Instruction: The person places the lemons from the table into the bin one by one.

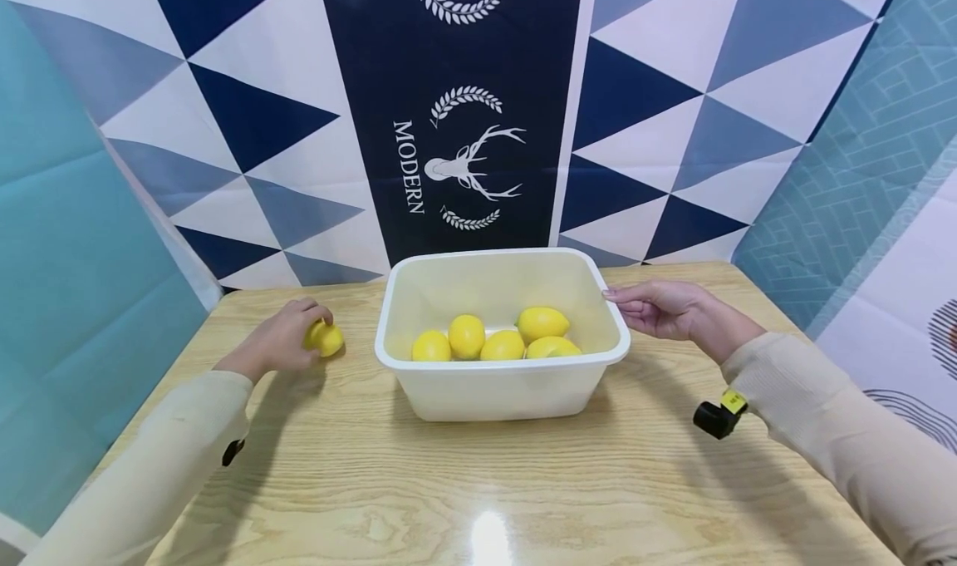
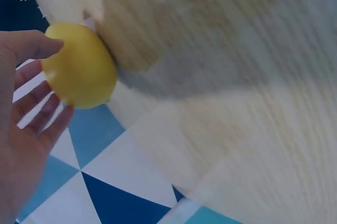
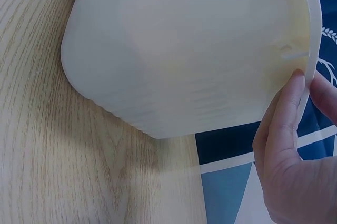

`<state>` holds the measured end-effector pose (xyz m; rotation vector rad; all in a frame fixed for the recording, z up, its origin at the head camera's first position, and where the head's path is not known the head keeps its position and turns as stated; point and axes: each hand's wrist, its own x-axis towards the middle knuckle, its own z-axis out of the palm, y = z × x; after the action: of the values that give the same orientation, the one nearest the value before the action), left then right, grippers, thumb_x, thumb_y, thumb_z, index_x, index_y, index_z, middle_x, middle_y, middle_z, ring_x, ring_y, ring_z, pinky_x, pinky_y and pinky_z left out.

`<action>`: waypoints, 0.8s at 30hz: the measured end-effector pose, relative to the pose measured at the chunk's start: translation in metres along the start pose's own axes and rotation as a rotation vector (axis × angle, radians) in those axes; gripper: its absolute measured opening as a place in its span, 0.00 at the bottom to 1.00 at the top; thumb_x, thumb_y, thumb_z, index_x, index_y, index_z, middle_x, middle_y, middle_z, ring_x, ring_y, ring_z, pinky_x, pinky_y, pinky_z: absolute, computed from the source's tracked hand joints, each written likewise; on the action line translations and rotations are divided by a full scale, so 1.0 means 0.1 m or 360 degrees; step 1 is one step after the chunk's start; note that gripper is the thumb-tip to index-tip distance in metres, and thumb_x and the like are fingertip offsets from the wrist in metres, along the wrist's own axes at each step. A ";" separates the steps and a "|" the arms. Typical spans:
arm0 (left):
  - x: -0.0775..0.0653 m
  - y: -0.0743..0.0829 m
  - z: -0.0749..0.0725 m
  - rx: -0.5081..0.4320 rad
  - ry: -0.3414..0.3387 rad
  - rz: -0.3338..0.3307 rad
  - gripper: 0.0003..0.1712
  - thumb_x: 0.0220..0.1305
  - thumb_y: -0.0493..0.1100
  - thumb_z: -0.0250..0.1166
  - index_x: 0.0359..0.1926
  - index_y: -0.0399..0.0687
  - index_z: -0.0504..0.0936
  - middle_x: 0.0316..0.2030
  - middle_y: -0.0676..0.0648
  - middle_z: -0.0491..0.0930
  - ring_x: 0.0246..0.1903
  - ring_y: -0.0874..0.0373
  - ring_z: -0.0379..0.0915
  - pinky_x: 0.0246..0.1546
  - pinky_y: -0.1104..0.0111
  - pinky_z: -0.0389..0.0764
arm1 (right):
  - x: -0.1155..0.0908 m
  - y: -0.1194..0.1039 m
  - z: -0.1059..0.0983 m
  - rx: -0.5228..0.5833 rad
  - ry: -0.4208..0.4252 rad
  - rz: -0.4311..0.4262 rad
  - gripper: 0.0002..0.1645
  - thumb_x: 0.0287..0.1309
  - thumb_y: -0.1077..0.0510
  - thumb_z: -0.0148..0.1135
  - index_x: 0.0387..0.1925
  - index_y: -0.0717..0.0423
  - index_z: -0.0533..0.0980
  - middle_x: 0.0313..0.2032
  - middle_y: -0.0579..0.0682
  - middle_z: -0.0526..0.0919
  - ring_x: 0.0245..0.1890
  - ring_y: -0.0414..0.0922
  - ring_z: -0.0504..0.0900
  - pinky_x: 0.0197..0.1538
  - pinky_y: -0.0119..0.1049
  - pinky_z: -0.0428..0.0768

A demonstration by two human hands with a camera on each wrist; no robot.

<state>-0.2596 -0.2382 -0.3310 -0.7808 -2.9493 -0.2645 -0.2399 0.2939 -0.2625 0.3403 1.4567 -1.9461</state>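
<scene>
On the left of the table my left hand point(image 1: 290, 336) holds a yellow lemon point(image 1: 325, 339). Seen from the left wrist, the thumb presses on top of the lemon point(image 2: 81, 66) and the fingers curl round its far side. A white plastic basin point(image 1: 497, 390) stands in the middle, with several lemons point(image 1: 467, 337) lying on its floor. My right hand point(image 1: 664, 308) pinches the basin's right rim. The right wrist view has the fingers on the outer wall of the basin point(image 3: 174, 50) and the thumb over the rim.
The light wooden table point(image 1: 419, 483) carries the basin and reaches back to a patterned cloth backdrop point(image 1: 463, 134). Teal cloth point(image 1: 82, 283) hangs along the left side. A dark wrist camera point(image 1: 716, 419) sticks out from the right sleeve.
</scene>
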 end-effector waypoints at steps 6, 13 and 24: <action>0.05 0.02 -0.06 -0.0032 -0.0058 -0.0010 0.23 0.41 0.33 0.68 0.44 0.40 0.77 0.44 0.38 0.76 0.45 0.41 0.70 0.49 0.47 0.75 | -0.01 -0.01 0.02 -0.0009 0.0035 -0.0009 0.08 0.60 0.65 0.61 0.29 0.54 0.84 0.27 0.49 0.89 0.31 0.39 0.88 0.40 0.27 0.84; 0.10 0.02 -0.02 0.0039 -0.0120 -0.0082 0.30 0.36 0.24 0.68 0.46 0.41 0.75 0.45 0.38 0.74 0.47 0.40 0.67 0.52 0.46 0.74 | -0.01 -0.01 0.03 -0.0008 0.0049 -0.0007 0.08 0.60 0.65 0.60 0.29 0.54 0.83 0.27 0.49 0.89 0.31 0.39 0.88 0.40 0.27 0.84; 0.14 0.08 0.02 0.0082 -0.0141 -0.0070 0.25 0.41 0.33 0.72 0.43 0.43 0.75 0.44 0.39 0.74 0.43 0.43 0.66 0.48 0.49 0.75 | 0.00 0.00 0.00 -0.0008 0.0032 -0.0001 0.07 0.60 0.65 0.60 0.30 0.54 0.83 0.27 0.49 0.89 0.31 0.39 0.88 0.40 0.27 0.84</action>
<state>-0.2682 -0.2243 -0.3299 -0.7408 -3.0454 -0.1596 -0.2396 0.2934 -0.2628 0.3585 1.4745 -1.9441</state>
